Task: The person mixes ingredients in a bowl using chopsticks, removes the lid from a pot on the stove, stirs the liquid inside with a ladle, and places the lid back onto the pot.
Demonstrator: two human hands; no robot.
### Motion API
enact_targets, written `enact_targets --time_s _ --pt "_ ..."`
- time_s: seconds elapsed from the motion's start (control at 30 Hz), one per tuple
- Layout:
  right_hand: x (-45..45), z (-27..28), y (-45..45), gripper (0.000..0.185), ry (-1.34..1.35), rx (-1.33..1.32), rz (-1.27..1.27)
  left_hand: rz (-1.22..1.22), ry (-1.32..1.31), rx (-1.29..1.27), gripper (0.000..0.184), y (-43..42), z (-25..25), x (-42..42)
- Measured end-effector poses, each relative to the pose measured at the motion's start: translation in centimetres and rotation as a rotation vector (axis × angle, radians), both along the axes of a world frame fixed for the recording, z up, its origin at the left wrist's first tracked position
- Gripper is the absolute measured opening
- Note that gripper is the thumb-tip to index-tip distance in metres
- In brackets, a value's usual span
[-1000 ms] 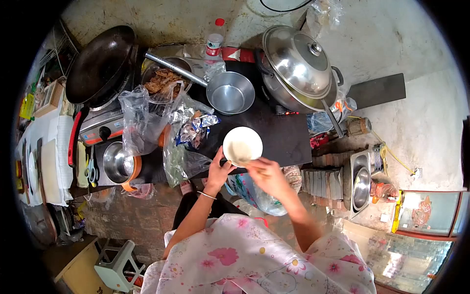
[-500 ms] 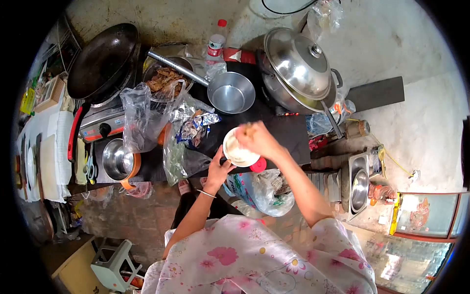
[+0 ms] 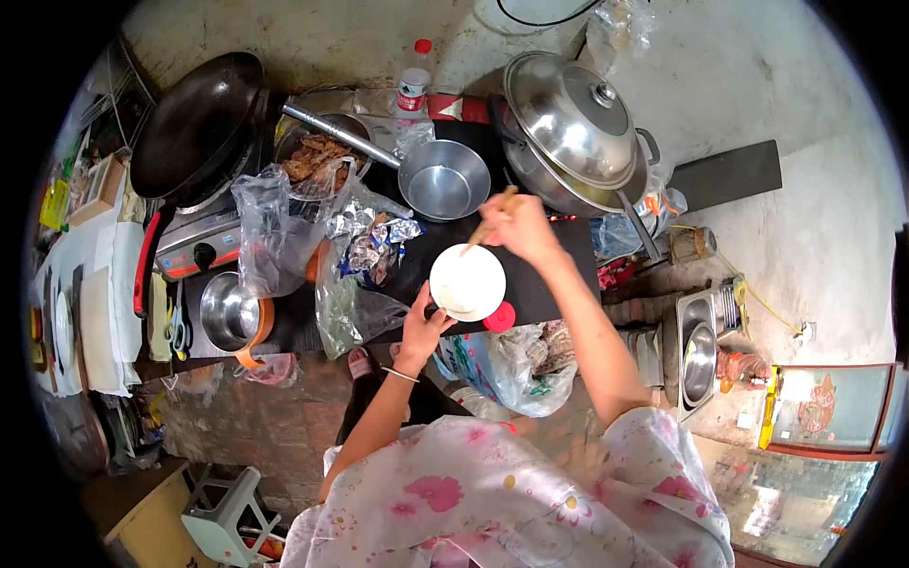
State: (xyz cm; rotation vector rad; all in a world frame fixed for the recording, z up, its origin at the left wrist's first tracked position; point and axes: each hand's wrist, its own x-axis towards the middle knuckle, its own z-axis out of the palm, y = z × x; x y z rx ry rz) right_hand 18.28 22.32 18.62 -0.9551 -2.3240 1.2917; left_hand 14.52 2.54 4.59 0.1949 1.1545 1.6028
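A white bowl (image 3: 468,284) with pale contents rests at the front of the dark table, gripped at its left rim by my left hand (image 3: 423,328). Above its far right side, my right hand (image 3: 520,225) is closed around wooden chopsticks (image 3: 490,225), whose lower end reaches the far rim. What exactly is in the bowl I cannot make out. Touching or close by the bowl's near right side is a red lid (image 3: 500,317). Just beyond the bowl stands a metal saucepan (image 3: 444,180) with a long handle.
Right of the saucepan is a large lidded steel pot (image 3: 578,123). Plastic bags (image 3: 275,227) and a torn foil packet (image 3: 379,248) lie left of the bowl. Farther left are a small pot (image 3: 227,312), a gas stove (image 3: 199,248) and a black wok (image 3: 194,123). A bottle (image 3: 414,80) stands behind.
My right hand has moved from over the bowl up and to the right, raising the chopsticks toward the far rim. My left hand stays on the bowl.
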Motion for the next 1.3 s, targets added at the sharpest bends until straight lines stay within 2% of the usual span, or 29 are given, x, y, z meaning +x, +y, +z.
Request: enact_targets --time_s 0.03,0.1,0.17,0.2,0.23,0.33,0.37,0.43,0.5,0.57,0.67,0.7,0.73,0.8,0.83,0.9,0.93,0.97,1.03,1.07,1.17,1.23,1.3 --pt "1.4 1.2 0.7 0.02 -0.079 0.196 0.045 0.005 0.022 -0.02 0.06 0.1 0.2 -0.1" --pt "4.2 1.1 0.5 0.02 -0.3 -0.136 -0.105 0.016 0.023 0.015 0.06 0.0 -0.4 -0.1" --pt "5.0 -1.0 -2.3 0.028 -0.177 -0.273 -0.115 -0.011 0.052 0.011 0.061 0.1 -0.6 -0.1" --pt "4.4 -1.1 -3.1 0.026 -0.206 -0.199 0.055 -0.009 0.053 0.011 0.061 0.2 -0.6 -0.2" --pt "3.4 -1.2 -3.2 0.023 -0.112 0.025 0.239 -0.001 0.041 0.042 0.061 0.1 -0.5 -0.2" --pt "1.0 -1.2 -1.0 0.017 0.122 -0.276 0.011 0.008 0.028 0.069 0.061 -0.1 -0.2 -0.1" --pt "1.2 -0.4 -0.2 0.017 0.095 -0.176 -0.119 0.016 0.024 0.073 0.061 -0.1 0.0 -0.1" --pt "3.7 1.0 1.0 0.021 -0.218 -0.002 -0.089 0.022 0.025 0.079 0.062 0.1 -0.1 -0.2" --pt "5.8 0.5 -1.6 0.023 -0.162 -0.31 -0.182 0.006 0.022 0.022 0.061 0.2 0.1 -0.2" --pt "5.9 -2.7 -3.8 0.019 -0.015 -0.292 -0.034 -0.007 0.043 0.008 0.062 0.3 -0.6 0.0" --pt "3.9 -2.6 -2.9 0.019 0.141 -0.31 -0.058 0.011 0.034 0.04 0.061 0.0 -0.6 0.0" --pt "4.1 -2.1 -2.0 0.017 0.083 -0.189 -0.127 0.018 0.005 0.029 0.062 0.0 -0.2 -0.1" --pt "5.5 -1.7 -1.5 0.017 0.086 -0.188 -0.129 0.024 -0.024 0.018 0.064 0.1 0.0 -0.1" --pt "8.3 -1.2 -1.3 0.02 -0.043 -0.123 -0.052 0.012 -0.002 0.009 0.063 0.2 0.3 -0.2" --pt "8.9 -1.3 -2.7 0.019 -0.082 -0.307 -0.166 -0.001 0.014 -0.009 0.063 0.1 0.2 -0.2" --pt "8.5 -2.4 -6.1 0.018 0.044 -0.427 -0.178 -0.002 0.016 -0.006 0.063 0.3 -0.2 0.0" --pt "7.9 -2.7 -6.3 0.02 0.114 -0.308 -0.071 0.0 0.02 0.01 0.063 0.4 -0.2 0.0" --pt "7.7 -3.2 -5.9 0.02 0.122 -0.315 -0.071 0.003 0.026 0.021 0.063 0.1 -0.3 -0.1" --pt "7.2 -3.1 -4.8 0.022 0.222 -0.194 -0.301 -0.011 0.038 0.003 0.063 -0.1 -0.1 -0.2" --pt "8.3 -2.4 -4.5 0.022 0.158 -0.15 -0.347 -0.022 0.043 -0.007 0.062 0.0 0.1 -0.3" --pt "10.5 -3.3 -5.3 0.016 0.114 -0.505 -0.278 -0.016 0.076 0.002 0.062 0.1 0.0 -0.2" --pt "9.6 -3.4 -6.9 0.014 0.208 -0.524 -0.246 -0.014 0.081 0.028 0.061 0.1 -0.1 -0.2" --pt "9.5 -4.1 -6.6 0.013 0.362 -0.455 -0.344 -0.006 0.072 0.052 0.06 -0.1 -0.2 -0.3"
